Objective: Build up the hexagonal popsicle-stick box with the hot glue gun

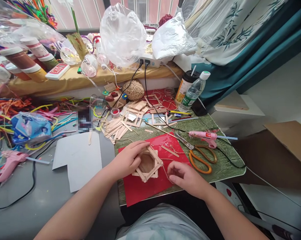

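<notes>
A small box of stacked craft sticks stands over a red sheet, its open middle facing up. My left hand is closed on its upper left side, thumb and fingers at the rim. A thin twine runs from the box's right corner to my right hand, whose curled fingers pinch it. A loose craft stick lies on the red sheet behind the box. Scissors with orange handles lie to the right of it, blades pointing away from me.
A pink glue gun with a cord lies at the right, another pink glue gun at the left. Behind are piled craft sticks, a twine ball, a water bottle and a drink cup. White card lies left.
</notes>
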